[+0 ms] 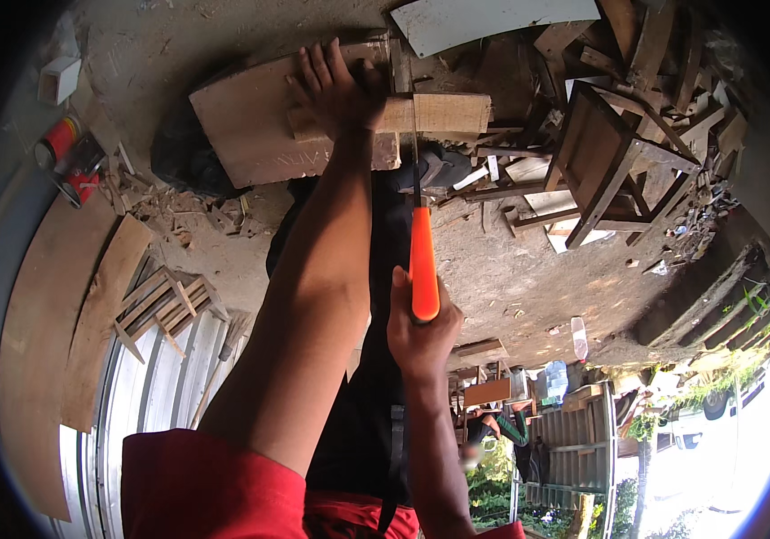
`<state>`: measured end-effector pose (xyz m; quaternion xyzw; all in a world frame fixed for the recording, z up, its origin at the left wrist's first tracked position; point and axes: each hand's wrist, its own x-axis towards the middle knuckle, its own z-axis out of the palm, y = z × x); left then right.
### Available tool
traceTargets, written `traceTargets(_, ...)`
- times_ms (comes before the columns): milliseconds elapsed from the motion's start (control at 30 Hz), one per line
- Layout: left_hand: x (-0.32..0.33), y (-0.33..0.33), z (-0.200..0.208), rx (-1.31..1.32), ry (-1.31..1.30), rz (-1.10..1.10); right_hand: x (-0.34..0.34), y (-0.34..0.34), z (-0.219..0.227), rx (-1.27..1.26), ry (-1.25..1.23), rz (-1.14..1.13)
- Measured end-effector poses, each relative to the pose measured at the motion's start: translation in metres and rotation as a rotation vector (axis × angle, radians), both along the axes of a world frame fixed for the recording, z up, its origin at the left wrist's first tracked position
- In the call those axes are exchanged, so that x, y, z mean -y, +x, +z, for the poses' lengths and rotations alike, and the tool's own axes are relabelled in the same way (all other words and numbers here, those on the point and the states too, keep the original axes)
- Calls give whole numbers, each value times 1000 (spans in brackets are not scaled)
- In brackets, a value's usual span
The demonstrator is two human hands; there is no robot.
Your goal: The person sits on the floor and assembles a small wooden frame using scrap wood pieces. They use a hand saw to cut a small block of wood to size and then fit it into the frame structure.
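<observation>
1. Right hand (422,334): closed round saw (424,256) handle.
2. Blade lies across plank (457,114), just beyond right edge of board (246,135).
3. Left hand (346,101): spread, grasping nothing; presses plank onto board.
4. Plank's overhanging end not off; severing seems left. Cut depth: can't tell.

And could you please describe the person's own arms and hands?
The left hand and right hand are bare, without visible gloves or watches. A short red sleeve shows on the left arm, and a red sliver of sleeve on the right arm.
</observation>
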<state>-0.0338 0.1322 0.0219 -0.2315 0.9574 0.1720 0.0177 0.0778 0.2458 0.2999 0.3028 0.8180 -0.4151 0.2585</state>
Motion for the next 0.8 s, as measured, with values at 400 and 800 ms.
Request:
traceTargets(400,3,4,-5,-36,-149,-22,4,-2,2,-21,56,-20)
traceTargets(800,5,0,-4,9,-55,-30,6,-2,0,44,70,-34)
